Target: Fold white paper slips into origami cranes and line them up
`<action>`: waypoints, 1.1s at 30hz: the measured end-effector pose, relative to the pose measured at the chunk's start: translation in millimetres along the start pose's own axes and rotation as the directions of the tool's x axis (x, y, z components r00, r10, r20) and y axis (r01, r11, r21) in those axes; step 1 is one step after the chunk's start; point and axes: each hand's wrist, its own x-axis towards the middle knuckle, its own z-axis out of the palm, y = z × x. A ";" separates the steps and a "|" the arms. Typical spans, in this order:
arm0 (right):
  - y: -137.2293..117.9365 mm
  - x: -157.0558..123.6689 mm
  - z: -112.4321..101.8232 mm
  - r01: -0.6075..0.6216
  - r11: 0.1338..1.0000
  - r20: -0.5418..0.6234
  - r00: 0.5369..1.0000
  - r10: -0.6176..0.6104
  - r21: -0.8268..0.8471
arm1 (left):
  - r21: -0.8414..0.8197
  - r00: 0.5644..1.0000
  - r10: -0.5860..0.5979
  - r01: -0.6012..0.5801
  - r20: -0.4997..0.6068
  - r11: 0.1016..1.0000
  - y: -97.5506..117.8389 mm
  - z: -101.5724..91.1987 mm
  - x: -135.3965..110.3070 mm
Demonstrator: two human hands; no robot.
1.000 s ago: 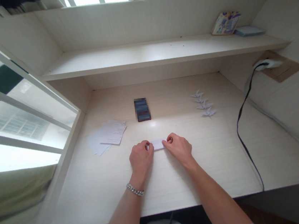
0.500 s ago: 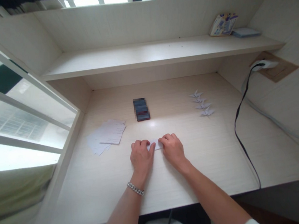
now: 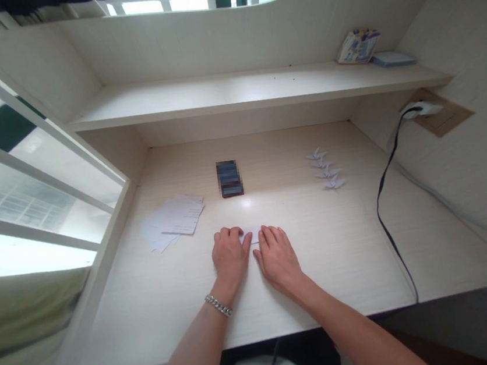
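A small piece of white paper [image 3: 252, 235] lies on the desk between my hands, its ends covered by my fingers. My left hand [image 3: 230, 253], a chain bracelet at its wrist, grips the paper's left end between thumb and curled fingers. Flat on the right end rests my right hand [image 3: 277, 255], with fingers stretched forward and the thumb apart, pointing left. Any fold in the paper is too small to make out.
Loose paper sheets [image 3: 183, 214] overlap on the left of the desk [image 3: 152, 310]. A pixelated dark phone-like object [image 3: 229, 179] lies beyond my hands. Several folded paper cranes [image 3: 334, 184] form a row at right, near a black cable [image 3: 384, 225]. A shelf [image 3: 200, 111] spans the back.
My right hand has gone from pinching the paper's right end to lying flatter on it, fingers straightened. My left hand keeps its place. The view has shifted slightly.
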 end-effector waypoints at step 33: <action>14.4 -26.5 -14.2 -0.014 0.999 0.098 0.995 0.018 -0.039 | -0.012 0.943 0.318 -0.318 0.101 0.948 -12.5 -15.5 -40.3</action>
